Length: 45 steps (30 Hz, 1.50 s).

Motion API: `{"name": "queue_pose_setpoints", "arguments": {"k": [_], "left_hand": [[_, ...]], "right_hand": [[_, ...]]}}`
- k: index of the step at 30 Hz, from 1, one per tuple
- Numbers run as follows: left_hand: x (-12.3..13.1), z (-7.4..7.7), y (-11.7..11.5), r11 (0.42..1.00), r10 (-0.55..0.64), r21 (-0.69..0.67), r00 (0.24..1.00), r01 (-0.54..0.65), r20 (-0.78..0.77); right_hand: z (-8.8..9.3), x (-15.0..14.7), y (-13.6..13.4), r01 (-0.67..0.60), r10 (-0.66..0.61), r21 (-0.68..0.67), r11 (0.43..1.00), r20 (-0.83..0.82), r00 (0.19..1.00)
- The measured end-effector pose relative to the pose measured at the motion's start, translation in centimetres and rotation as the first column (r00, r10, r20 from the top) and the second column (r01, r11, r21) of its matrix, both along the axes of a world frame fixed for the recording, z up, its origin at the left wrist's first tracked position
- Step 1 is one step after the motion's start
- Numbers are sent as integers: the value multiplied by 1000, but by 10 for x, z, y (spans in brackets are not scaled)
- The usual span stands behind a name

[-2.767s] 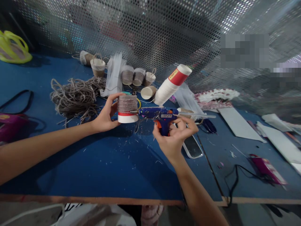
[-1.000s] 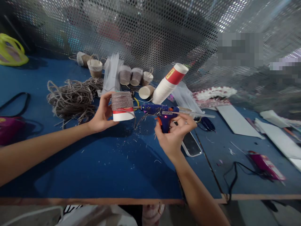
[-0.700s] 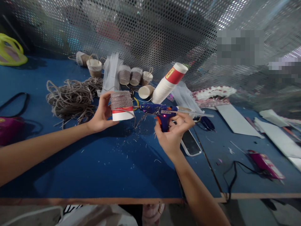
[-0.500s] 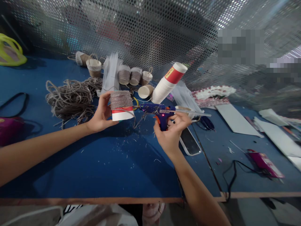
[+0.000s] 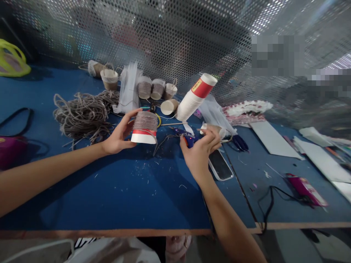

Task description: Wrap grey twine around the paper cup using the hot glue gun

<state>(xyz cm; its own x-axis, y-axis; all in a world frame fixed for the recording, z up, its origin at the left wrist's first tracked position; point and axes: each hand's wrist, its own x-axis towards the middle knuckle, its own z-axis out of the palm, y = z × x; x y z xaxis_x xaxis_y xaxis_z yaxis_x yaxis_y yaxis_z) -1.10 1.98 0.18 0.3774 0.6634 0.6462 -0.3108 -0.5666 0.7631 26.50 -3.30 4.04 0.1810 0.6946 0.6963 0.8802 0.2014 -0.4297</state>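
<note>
Lowered since the earlier frame, the blue glue gun (image 5: 192, 140) has drawn off from the wrapped cup (image 5: 144, 128), which has shifted slightly. Starting from the left, I have the left hand (image 5: 120, 134) bent in a wide curve around the cup's side, seemingly holding it above the table (image 5: 131, 204). I judge the cup light and thin-walled, liable to dent if I squeeze; its twine band (image 5: 146, 119) looks softer and less slippery than the smooth red-and-white part, so I'd hold there. Further right, my right hand (image 5: 201, 149) curls around the gun, how tightly I cannot tell. That should be stiff and heavier, best taken by the handle, clear of a probably hot tip.
</note>
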Motion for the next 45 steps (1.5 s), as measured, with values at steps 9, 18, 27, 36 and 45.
{"name": "queue_pose_setpoints", "arguments": {"k": [9, 18, 27, 36, 45], "left_hand": [[1, -4, 0, 996, -54, -66, 998, 52, -29], [1, 1, 0, 986, -131, -104, 991, 129, -9], [-1, 5, -5, 978, -148, -145, 989, 149, 14], [1, 6, -5, 989, -80, -127, 995, 71, -66], [0, 4, -4, 998, 2, -65, 987, -13, -161]], "right_hand": [[21, -35, -43, -751, 756, -93, 653, 33, 654], [21, -33, -42, -728, 735, -254, 637, -84, 673], [7, -34, -29, -817, 654, 85, 570, -648, 390], [13, -36, -34, -765, 695, 94, 637, -500, 517], [16, -41, -42, -728, 701, -301, 616, -212, 681]]}}
